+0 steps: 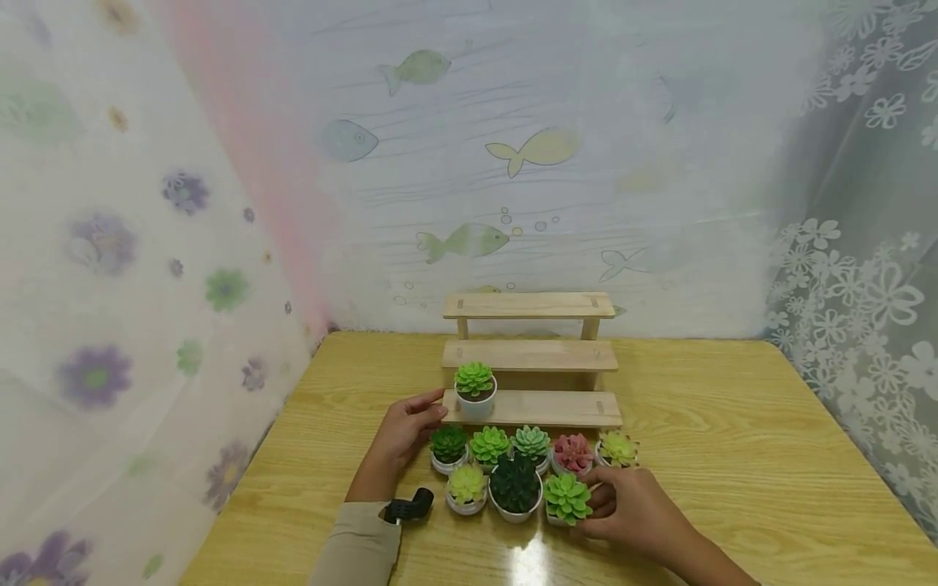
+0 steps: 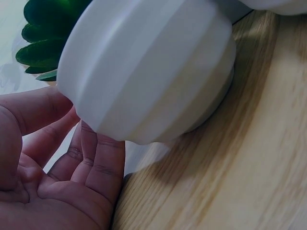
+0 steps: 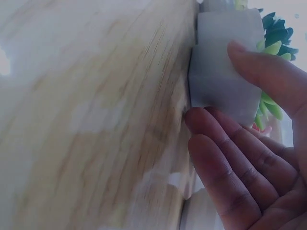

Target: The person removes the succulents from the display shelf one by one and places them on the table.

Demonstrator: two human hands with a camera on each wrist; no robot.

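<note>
My right hand (image 1: 639, 509) grips a bright green potted succulent (image 1: 567, 498) at the right end of the front row. In the right wrist view, the thumb lies on one side of its angular white pot (image 3: 223, 79) and the fingertips on another. My left hand (image 1: 398, 438) reaches to the left end of the wooden three-tier stand (image 1: 545, 407), fingertips at its lowest board, contact partly hidden. A ribbed white pot (image 2: 148, 72) with dark green leaves covers part of that hand in the left wrist view. One green succulent (image 1: 475, 387) stands on the lowest board's left end.
Several potted succulents crowd before the stand, among them a large dark green one (image 1: 515, 486), a pink one (image 1: 572, 452) and a yellow-green one (image 1: 618, 448). Patterned curtains (image 1: 513, 195) border the wood-grain table (image 1: 733, 456) at the back and sides.
</note>
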